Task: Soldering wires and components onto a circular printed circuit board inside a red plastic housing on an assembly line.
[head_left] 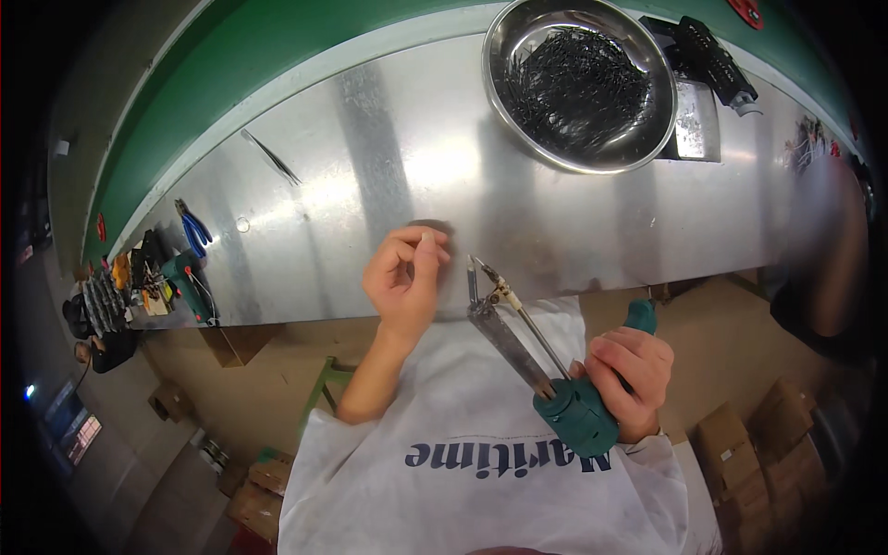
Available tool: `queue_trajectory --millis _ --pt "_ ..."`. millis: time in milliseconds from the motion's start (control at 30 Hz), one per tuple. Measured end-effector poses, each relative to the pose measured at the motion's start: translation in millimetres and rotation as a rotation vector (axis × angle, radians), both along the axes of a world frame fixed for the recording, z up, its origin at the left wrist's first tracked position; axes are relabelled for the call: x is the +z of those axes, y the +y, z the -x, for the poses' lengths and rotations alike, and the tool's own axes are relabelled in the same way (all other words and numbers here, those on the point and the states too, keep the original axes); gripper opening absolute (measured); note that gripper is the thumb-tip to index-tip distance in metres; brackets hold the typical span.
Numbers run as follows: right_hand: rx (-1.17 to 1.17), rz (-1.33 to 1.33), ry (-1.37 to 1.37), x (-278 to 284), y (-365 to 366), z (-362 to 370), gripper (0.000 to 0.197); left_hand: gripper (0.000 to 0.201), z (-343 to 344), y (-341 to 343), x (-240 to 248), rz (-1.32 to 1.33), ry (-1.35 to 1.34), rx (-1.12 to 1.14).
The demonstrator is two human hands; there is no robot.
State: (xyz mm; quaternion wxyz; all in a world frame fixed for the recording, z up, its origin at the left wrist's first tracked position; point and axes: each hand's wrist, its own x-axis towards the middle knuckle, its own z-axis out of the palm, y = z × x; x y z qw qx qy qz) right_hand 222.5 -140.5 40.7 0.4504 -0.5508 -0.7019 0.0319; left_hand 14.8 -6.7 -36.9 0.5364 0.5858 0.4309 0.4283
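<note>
My right hand (pixel 634 370) is wrapped round the green handle of a soldering gun (pixel 575 418). The gun's metal barrel and a thin feed tube slant up and left over my lap, their tips meeting just beyond the table's near edge. Close to the left of those tips is my left hand (pixel 405 282), its thumb and forefinger pressed together and the other fingers curled. Whatever may be in that pinch is too small to make out. Farther off, a round steel bowl (pixel 662 104) holds a heap of thin black pieces (pixel 583 88).
Tweezers (pixel 273 157) and blue-handled cutters (pixel 193 231) lie on the metal table (pixel 444 180) at left, beside another green tool (pixel 188 285) and a cluttered pile. A black device (pixel 712 63) stands right of the bowl. Another person's blurred arm (pixel 837 254) is at the right edge.
</note>
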Motion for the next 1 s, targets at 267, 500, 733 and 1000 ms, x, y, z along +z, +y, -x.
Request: queue_trajectory --millis 267,500,733,1000 --pt "-0.003 0.073 0.104 -4.0 3.5 -1.3 0.022 0.01 25.9 37.0 15.6 -0.175 0.372 0.314" --pt "-0.198 0.341 0.441 -15.9 -4.2 7.1 0.014 0.031 89.6 130.6 36.4 -0.463 1.063 0.352" --pt "-0.246 0.377 0.593 -37.0 -12.8 6.3 0.015 0.038 123.4 177.5 39.1 -0.778 1.262 -0.147" --pt "-0.119 0.604 1.739 -40.7 -4.4 9.8 0.029 0.012 112.4 168.5 50.8 -0.773 1.086 -0.3"
